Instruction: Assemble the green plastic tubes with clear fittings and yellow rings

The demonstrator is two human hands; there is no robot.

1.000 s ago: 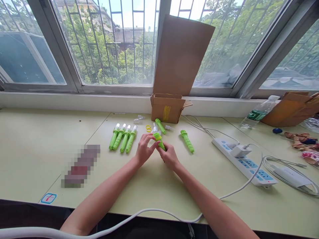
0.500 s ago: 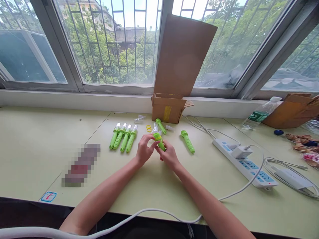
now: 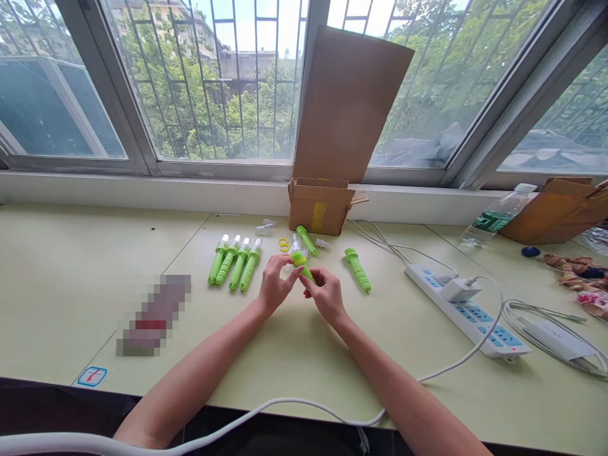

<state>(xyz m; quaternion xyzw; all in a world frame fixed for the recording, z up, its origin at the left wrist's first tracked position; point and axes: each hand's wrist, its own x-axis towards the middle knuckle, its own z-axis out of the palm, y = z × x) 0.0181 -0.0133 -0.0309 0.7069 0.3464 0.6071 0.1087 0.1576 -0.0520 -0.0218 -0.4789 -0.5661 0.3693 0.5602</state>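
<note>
Between my two hands is a green plastic flashlight-shaped tube (image 3: pixel 299 259), tilted, with a yellow ring round its wide head. My left hand (image 3: pixel 276 282) pinches it near the head with thumb and fingers. Lower down, my right hand (image 3: pixel 325 295) grips the narrow body, partly covering it. Just beyond lie a loose green tube (image 3: pixel 306 241), yellow rings (image 3: pixel 283 244) and a clear plastic cap (image 3: pixel 323 244). Several green tubes with clear caps (image 3: pixel 235 263) lie in a row to the left. Another green tube without a cap (image 3: pixel 358 270) rests to the right.
An open cardboard box (image 3: pixel 318 207) stands against the window ledge. On the right are a white power strip (image 3: pixel 468 310) with plugs and cables, a charger (image 3: pixel 558 339) and a plastic bottle (image 3: pixel 496 218). A white cable (image 3: pixel 304 400) crosses the table's front edge. A blurred patch (image 3: pixel 154 315) lies left.
My right hand has shifted slightly right and its fingers have changed position along the tube's body. My left hand stays almost in place at the head.
</note>
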